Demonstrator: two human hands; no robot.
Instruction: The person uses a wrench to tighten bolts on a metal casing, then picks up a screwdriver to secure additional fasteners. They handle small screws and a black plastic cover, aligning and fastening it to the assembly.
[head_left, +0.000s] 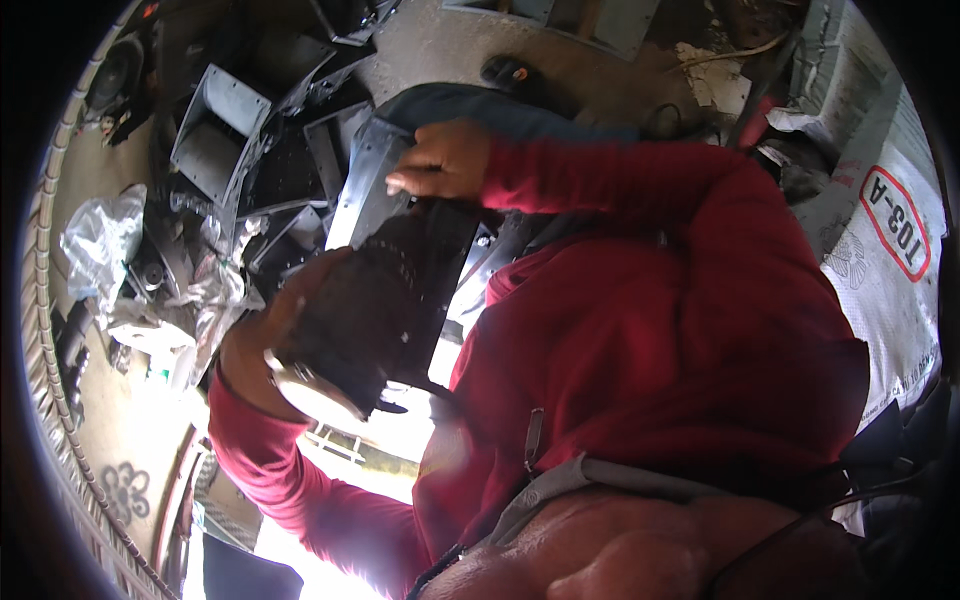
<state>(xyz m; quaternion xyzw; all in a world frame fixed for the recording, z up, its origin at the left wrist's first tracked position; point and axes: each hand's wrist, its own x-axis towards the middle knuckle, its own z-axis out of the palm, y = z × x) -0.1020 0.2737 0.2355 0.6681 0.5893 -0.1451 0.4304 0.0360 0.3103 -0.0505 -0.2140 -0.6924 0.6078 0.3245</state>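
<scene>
My left hand (250,345) curves around the outer side of a bulky dark object (345,320) with a pale, shiny rim. Its fingers are partly hidden behind that object, whose kind I cannot make out. A dark cord or strap runs from its lower side. My right hand (445,160) is closed, its fingers bent above a grey metal panel (375,165) by my knee; anything in its fingertips is too small to name. Below this hand, a black flat-sided part (445,290) with small holes lies against the dark object.
Several grey metal housings (225,125) are heaped at the left, beside clear plastic bags (105,245). A woven rim (45,250) borders the far left. At the right stands a white printed sack (895,240). A dark round item (510,72) lies on the floor (430,45) ahead.
</scene>
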